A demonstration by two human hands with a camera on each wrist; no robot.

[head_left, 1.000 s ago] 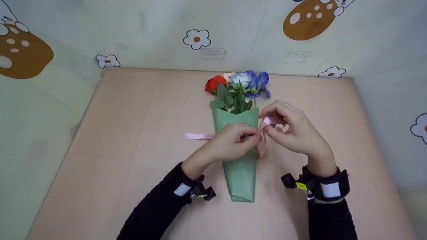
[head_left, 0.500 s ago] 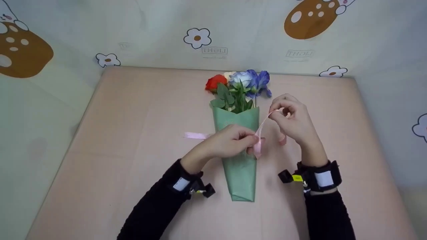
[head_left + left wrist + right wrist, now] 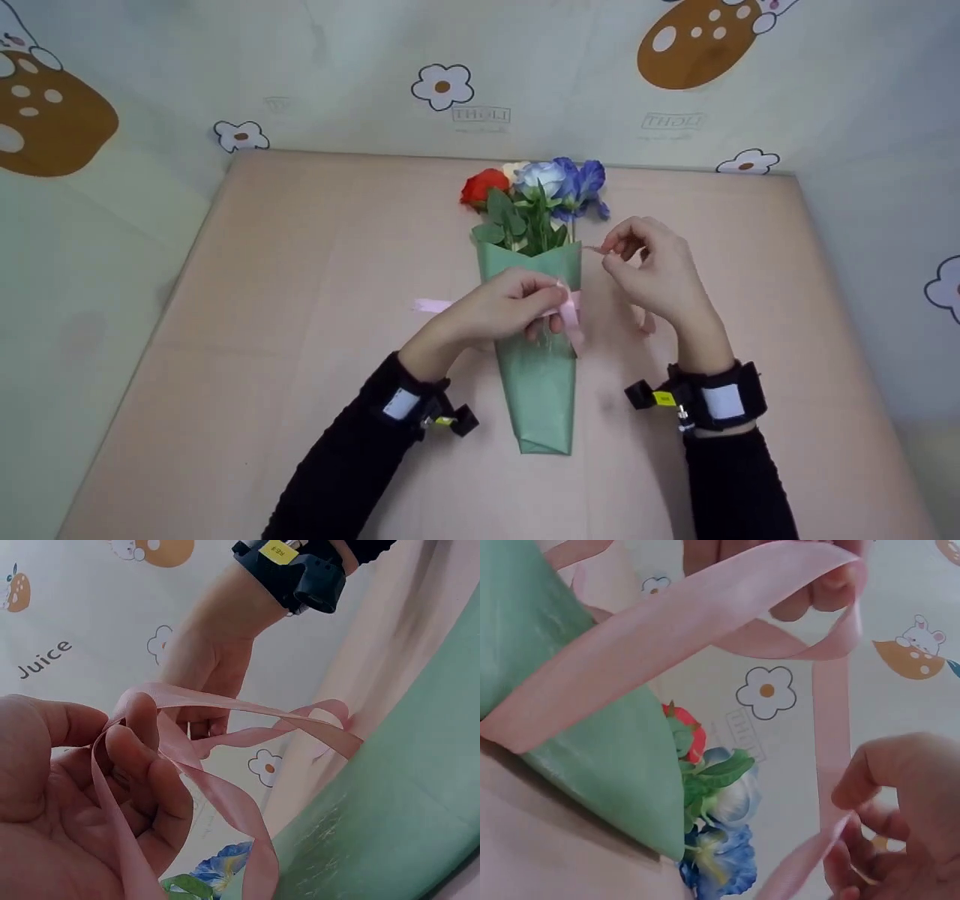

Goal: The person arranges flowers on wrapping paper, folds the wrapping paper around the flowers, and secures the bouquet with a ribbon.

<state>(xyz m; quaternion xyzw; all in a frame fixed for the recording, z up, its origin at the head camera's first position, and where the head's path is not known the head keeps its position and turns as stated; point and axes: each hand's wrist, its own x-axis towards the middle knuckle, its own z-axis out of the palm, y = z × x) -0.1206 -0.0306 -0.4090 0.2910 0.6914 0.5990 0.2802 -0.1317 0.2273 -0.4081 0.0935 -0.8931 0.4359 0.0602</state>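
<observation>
A bouquet in green wrapping paper (image 3: 536,397) lies on the table, with a pink ribbon (image 3: 571,322) passing around its middle. My left hand (image 3: 499,311), over the front of the wrap, pinches the ribbon between thumb and fingers; the left wrist view shows the ribbon (image 3: 240,806) looping over those fingers. To the right of the paper's top edge, my right hand (image 3: 660,270) pinches another stretch of the same ribbon, also visible in the right wrist view beside the fingers of that hand (image 3: 911,817). One ribbon tail sticks out left of the wrap.
From the top of the wrap come a red rose (image 3: 484,187), a pale blue flower (image 3: 541,178), a violet-blue flower (image 3: 583,187) and green leaves (image 3: 504,217). A pale printed curtain (image 3: 337,75) surrounds the pink-covered table (image 3: 300,262) at the back and sides.
My left hand has shifted slightly left and up, drawing its part of the ribbon over the wrap. The right hand has moved up, and its ribbon now hangs loose rather than taut.
</observation>
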